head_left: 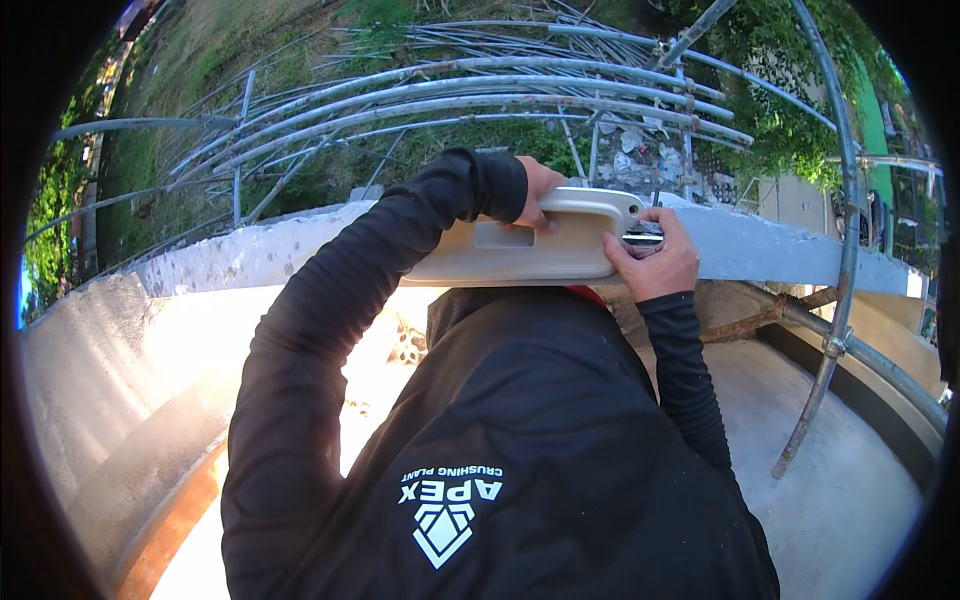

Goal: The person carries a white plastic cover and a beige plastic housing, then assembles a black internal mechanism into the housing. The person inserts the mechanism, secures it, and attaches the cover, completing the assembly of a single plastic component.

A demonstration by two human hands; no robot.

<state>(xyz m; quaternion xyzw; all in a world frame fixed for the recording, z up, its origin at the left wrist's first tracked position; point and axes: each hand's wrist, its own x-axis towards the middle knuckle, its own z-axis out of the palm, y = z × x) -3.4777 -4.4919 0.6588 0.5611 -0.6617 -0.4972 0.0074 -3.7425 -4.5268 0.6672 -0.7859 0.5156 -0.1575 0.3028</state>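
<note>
A long beige moulded plastic piece [560, 262], like a case with a handle bar and a rectangular recess, lies across in front of my waist, at the concrete ledge. My left hand [538, 192] reaches over its top edge, with fingers curled round the handle bar. At the right end, my right hand [663, 257] is closed, thumb and fingers bent about a small dark, shiny part [642, 239]. Whether that part is fixed to the beige piece I cannot tell. Part of the beige piece is hidden behind my left sleeve.
A grey concrete ledge [760, 245] runs across in front of me. Beyond it, several metal scaffold pipes [480, 85] stretch over grass and rubble [640, 150]. An upright pipe [848, 200] with a clamp joint [834, 346] stands at the right. Below are curved, sunlit concrete surfaces [130, 390].
</note>
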